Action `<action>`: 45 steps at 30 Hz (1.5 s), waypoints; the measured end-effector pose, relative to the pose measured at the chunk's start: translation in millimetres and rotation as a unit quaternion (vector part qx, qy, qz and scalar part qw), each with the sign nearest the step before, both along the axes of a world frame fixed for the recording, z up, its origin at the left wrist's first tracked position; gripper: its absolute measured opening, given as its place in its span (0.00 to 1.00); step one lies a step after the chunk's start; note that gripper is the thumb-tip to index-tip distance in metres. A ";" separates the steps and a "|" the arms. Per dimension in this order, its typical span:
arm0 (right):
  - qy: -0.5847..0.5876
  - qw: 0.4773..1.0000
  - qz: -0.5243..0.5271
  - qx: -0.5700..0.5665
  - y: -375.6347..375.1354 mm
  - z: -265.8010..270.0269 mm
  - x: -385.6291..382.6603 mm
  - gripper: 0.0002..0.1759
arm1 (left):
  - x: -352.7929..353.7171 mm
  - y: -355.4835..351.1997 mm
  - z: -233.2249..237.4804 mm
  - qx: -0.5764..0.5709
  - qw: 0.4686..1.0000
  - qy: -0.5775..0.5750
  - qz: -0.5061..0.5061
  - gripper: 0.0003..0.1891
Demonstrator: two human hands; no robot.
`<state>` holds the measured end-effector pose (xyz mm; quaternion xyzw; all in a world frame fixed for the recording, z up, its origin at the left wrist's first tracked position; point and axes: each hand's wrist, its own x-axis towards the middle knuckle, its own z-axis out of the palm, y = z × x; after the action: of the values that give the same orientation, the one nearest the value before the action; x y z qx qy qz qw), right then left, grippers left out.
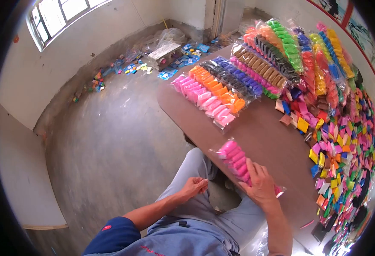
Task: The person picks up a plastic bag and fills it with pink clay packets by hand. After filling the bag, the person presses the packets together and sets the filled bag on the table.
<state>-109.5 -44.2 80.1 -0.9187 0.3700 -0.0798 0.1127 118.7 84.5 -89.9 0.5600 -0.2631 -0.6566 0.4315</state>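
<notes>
My right hand (260, 181) is closed around a long clear bag of bright pink packets (234, 157), at the near edge of the brown table. Its fingers lie over the bag's right side and the thumb is on the near side, so the middle of the bag is partly hidden. The far end points away from me and a clear flap shows past my palm. My left hand (196, 186) is curled closed above my left thigh, apart from the bag; whatever its fingertips pinch, if anything, is too small to make out.
Filled bags in rows, a light pink bag (204, 100) nearest, lie on the table's (277, 136) far part. Loose colourful packets (341, 149) are heaped along the right. On the floor by the wall are a small bench (164, 53) and scattered blue wrappers (185, 61).
</notes>
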 end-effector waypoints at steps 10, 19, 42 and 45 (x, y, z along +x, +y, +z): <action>-0.043 0.995 0.094 -0.008 -25.3 -17.1 160.2 0.46 | 0.0 -11.8 -36.3 -0.031 0.996 0.082 0.035 0.21; -0.126 0.979 0.082 -0.138 -73.1 -30.9 273.1 0.37 | 10.5 -13.4 -35.1 -0.029 0.984 0.171 0.026 0.19; -0.279 0.952 -0.041 -0.117 -84.7 2.6 165.2 0.32 | 16.3 -12.0 -38.8 0.008 0.986 0.169 0.000 0.17; -0.190 0.961 -0.127 -0.157 -81.3 -37.0 54.4 0.25 | 13.1 -7.3 -39.0 -0.036 0.992 0.118 -0.002 0.19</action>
<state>-55.2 -125.5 43.1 -0.8384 0.4379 -0.3235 0.0245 131.8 77.3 -128.9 0.4621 -0.2346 -0.7092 0.4780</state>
